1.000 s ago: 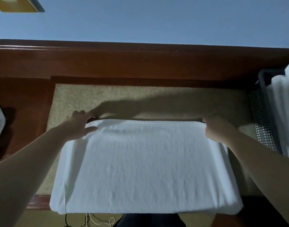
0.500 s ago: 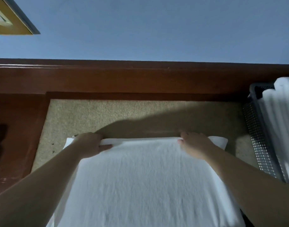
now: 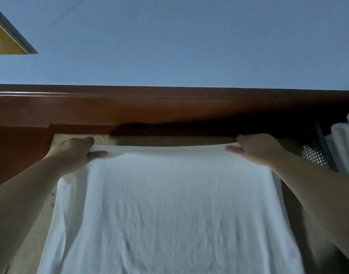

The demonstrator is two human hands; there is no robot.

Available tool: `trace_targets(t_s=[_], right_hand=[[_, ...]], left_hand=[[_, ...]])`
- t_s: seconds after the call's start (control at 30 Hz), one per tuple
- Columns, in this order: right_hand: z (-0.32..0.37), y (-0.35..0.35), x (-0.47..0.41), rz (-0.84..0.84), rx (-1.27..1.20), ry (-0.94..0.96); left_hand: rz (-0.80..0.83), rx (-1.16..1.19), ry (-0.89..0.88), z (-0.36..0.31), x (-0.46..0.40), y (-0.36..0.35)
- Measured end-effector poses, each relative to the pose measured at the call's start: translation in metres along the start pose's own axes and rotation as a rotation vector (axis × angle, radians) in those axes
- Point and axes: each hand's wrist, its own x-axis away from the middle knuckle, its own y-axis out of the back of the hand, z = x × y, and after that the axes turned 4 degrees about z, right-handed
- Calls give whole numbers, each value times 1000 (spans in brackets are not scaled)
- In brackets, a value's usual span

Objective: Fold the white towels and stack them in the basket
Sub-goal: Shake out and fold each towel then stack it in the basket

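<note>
A large white towel (image 3: pixel 175 210) lies spread over the beige pad (image 3: pixel 189 141) of the wooden table, reaching down past the bottom of the view. My left hand (image 3: pixel 75 153) pinches its far left corner, thumb on top of the cloth. My right hand (image 3: pixel 256 149) pinches the far right corner the same way. The far edge is stretched straight between both hands and looks slightly lifted. A dark mesh basket (image 3: pixel 317 155) stands at the right edge with folded white towels (image 3: pixel 345 139) in it.
A raised brown wooden ledge (image 3: pixel 169 107) runs along the table's far side under a blue wall. A yellow framed object (image 3: pixel 5 38) hangs at the upper left. Bare wood (image 3: pixel 17 153) shows left of the pad.
Both hands moved apart from near the middle of the far edge out to its corners and away from me, stretching the towel's edge toward the ledge. The camera tilted up.
</note>
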Motion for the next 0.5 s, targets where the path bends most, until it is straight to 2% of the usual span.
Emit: trace_targets(t_s=[0.07, 0.17, 0.27, 0.37, 0.5], right_hand=[[-9, 7, -23, -32, 41, -30], [-18, -3, -35, 90, 6, -109], [-28, -22, -26, 147, -168, -140], [-39, -31, -27, 135, -331, -232], [-49, -25, -34, 103, -311, -352]], left_hand=[[-68, 10, 93, 6, -21, 6], [-54, 90, 237, 13, -37, -9], [62, 525, 337, 17, -32, -26], [-6, 885, 440, 28, -23, -33], [-140, 1040, 560, 30, -28, -28]])
